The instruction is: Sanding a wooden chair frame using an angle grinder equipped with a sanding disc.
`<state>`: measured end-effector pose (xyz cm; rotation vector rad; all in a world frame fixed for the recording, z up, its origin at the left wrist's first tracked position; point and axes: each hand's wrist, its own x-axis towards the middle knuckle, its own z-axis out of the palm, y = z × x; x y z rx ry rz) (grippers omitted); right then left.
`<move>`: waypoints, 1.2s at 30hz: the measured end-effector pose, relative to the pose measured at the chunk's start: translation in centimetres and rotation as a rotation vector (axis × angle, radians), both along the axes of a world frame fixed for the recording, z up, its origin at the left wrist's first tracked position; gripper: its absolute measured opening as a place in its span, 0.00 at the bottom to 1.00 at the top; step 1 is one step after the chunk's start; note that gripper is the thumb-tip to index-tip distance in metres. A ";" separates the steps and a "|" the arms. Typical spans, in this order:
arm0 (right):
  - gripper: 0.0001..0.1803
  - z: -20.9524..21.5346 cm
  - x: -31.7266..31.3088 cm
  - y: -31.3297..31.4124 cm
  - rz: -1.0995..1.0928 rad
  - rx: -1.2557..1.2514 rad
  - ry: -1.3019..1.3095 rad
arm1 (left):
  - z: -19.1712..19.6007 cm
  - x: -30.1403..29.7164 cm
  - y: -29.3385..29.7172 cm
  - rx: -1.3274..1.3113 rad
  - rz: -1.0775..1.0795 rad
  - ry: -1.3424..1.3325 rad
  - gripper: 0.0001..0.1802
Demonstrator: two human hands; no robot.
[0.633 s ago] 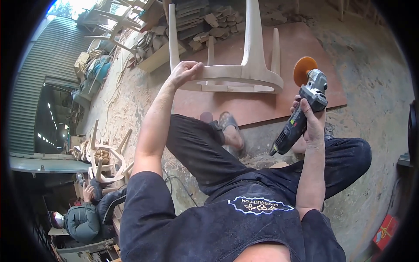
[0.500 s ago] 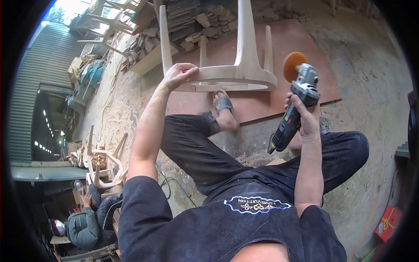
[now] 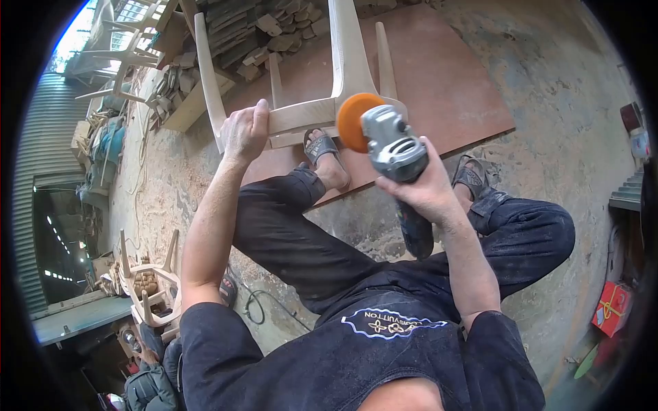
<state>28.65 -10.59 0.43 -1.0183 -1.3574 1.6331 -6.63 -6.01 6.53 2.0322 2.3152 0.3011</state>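
The right hand [image 3: 430,188] is closed around the body of an angle grinder [image 3: 394,147], a little right of the centre of the view. The grey head of the grinder points to the upper left, and its dark handle hangs below the hand, toward the lower edge. The left hand [image 3: 245,133], left of the centre, is closed on one end of the curved rail of a pale wooden chair frame [image 3: 301,115]; its fingertips are hidden. The orange disc [image 3: 358,123] of the grinder appears in front of this rail; whether it touches the wood, I cannot tell. The wooden chair frame is in the upper middle, and its tapered legs point toward the upper edge.

In my judgement, the step in hand is the sanding of the rail, at the point where the disc is brought to the wood. The next move seems to call for a firm left hold, so that the piece does not slip, and for a light, even contact, with the disc well apart from the left fingers.

Below the wooden chair frame, a reddish-brown board [image 3: 445,82] lies on the floor [image 3: 541,151]. A sandalled foot [image 3: 332,170] is near the rail. Farther out, wood offcuts [image 3: 281,42] are piled at the upper left, and a red box [image 3: 612,308] is at the lower right.
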 end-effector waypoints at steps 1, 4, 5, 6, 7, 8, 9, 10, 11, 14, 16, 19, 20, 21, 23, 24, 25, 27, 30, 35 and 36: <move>0.37 0.1 -0.7 0.0 0.038 0.034 0.021 | -0.2 0.0 -0.1 0.036 -0.028 -0.017 0.33; 0.37 1.2 -2.6 0.0 0.151 0.086 -0.060 | -0.6 -0.4 -0.8 0.067 -0.075 -0.019 0.32; 0.38 2.6 -2.7 0.0 0.205 0.089 -0.133 | -0.6 -0.5 -1.1 0.060 -0.078 -0.015 0.32; 0.37 2.5 -3.0 0.1 0.234 0.098 -0.100 | -0.5 -0.3 -1.3 0.067 -0.077 -0.022 0.32; 0.37 2.9 -3.0 0.1 0.226 0.094 -0.099 | -0.5 -0.2 -1.4 0.072 -0.076 -0.030 0.31; 0.36 3.3 -3.0 0.2 0.210 0.093 -0.154 | -0.4 0.0 -1.4 0.078 -0.095 -0.022 0.31; 0.35 3.5 -2.9 0.1 0.196 0.089 -0.208 | -0.3 0.1 -1.6 0.070 -0.102 -0.022 0.31; 0.34 3.0 -2.8 0.4 0.152 0.088 -0.200 | -0.2 0.2 -1.7 0.071 -0.094 -0.023 0.31; 0.35 3.3 -2.3 0.9 0.131 0.078 -0.177 | -0.1 0.3 -1.9 0.072 -0.086 -0.025 0.31; 0.37 2.9 -0.9 2.0 0.114 -0.026 -0.186 | 0.2 0.8 -2.0 0.075 -0.086 -0.049 0.30; 0.37 2.4 -0.6 2.0 0.108 -0.046 -0.183 | 0.2 0.8 -1.9 0.086 -0.082 -0.073 0.29; 0.39 1.3 -0.3 2.0 0.091 -0.077 -0.180 | 0.2 0.7 -1.9 0.066 -0.070 -0.099 0.29; 0.39 0.9 -0.1 2.0 0.079 -0.075 -0.155 | 0.1 0.6 -1.9 0.060 -0.071 -0.098 0.29; 0.40 0.7 0.0 1.9 0.068 -0.071 -0.128 | -0.1 0.4 -1.9 0.079 -0.094 -0.092 0.29; 0.40 0.6 0.1 1.8 0.049 -0.073 -0.160 | -0.3 0.1 -2.0 0.096 -0.118 -0.082 0.28; 0.40 0.3 0.3 1.8 0.033 -0.079 -0.151 | -0.3 0.0 -2.0 0.102 -0.112 -0.087 0.28; 0.40 -0.1 0.5 1.9 0.016 -0.085 -0.141 | -0.3 0.0 -2.0 0.109 -0.107 -0.092 0.29; 0.40 -0.6 1.1 1.9 0.014 -0.137 -0.109 | -0.2 0.1 -1.9 0.104 -0.096 -0.089 0.29; 0.35 -2.6 1.8 2.0 -0.086 -0.119 0.024 | -0.2 0.2 -1.7 0.099 -0.090 -0.089 0.29; 0.19 -5.7 4.4 2.7 -0.134 -0.417 0.296 | -0.1 0.0 -1.9 0.080 -0.074 -0.086 0.30; 0.20 -5.7 4.5 2.6 -0.163 -0.425 0.302 | -0.1 0.2 -1.9 0.081 -0.056 -0.066 0.31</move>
